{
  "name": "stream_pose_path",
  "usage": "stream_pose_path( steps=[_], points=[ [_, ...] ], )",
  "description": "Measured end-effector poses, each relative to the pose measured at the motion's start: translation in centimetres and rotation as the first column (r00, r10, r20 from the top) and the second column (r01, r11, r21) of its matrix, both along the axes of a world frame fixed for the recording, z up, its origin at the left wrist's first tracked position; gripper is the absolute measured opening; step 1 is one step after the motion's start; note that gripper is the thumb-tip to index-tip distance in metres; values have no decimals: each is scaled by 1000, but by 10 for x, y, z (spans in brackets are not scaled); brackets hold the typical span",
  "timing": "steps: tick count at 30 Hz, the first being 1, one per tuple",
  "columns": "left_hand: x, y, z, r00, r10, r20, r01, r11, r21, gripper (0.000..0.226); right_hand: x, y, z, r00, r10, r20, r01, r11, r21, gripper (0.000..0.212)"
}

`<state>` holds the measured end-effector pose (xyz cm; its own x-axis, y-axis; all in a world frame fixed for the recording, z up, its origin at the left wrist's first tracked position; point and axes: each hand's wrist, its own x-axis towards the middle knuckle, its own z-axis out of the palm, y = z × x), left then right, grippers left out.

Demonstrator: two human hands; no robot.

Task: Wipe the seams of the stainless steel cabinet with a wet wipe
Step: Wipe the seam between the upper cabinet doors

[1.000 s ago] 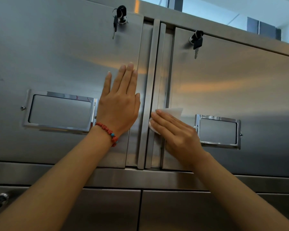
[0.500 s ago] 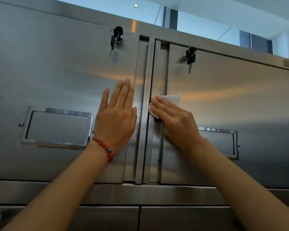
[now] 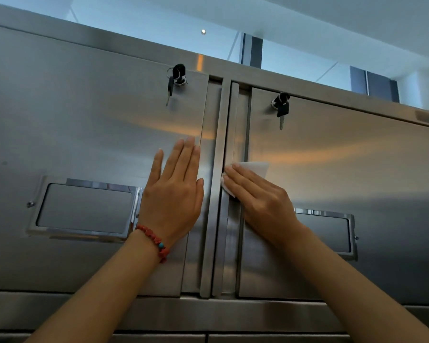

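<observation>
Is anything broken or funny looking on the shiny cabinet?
Nothing looks broken or spilled. Keys hang in both door locks, the left key and the right key. The left hand rests flat on the door while the right hand presses the wipe on the middle seam.

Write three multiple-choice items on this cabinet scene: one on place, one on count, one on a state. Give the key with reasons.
1. Where is the wet wipe?
A. on the left door
B. at the seam between the doors
C. on the lower drawers

2. How many locks hold keys?
A. one
B. two
C. four

3. How does the left hand lie?
A. flat on the door
B. gripping a key
C. in a fist

Key: B, the right hand presses it there; B, one key in each door's lock; A, its fingers are straight.
</observation>
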<state>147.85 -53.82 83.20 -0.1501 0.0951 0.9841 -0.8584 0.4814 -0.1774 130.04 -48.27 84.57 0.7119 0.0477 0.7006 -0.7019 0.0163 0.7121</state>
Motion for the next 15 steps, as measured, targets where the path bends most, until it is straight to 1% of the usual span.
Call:
stream_pose_path(
  steps=[4, 8, 15],
  points=[
    [-1, 0, 0, 1000, 3, -5, -3, 1000, -16, 57, -2, 1, 7, 999, -9, -39, 8, 1000, -3, 36],
    [-1, -2, 0, 1000, 4, -9, -5, 1000, -21, 56, 1, 3, 24, 999, -11, -38, 10, 1000, -24, 35],
    [-1, -3, 0, 1000, 6, -15, -6, 999, -47, 56, -3, 3, 17, 996, -36, -75, 36, 999, -9, 39]
  ],
)
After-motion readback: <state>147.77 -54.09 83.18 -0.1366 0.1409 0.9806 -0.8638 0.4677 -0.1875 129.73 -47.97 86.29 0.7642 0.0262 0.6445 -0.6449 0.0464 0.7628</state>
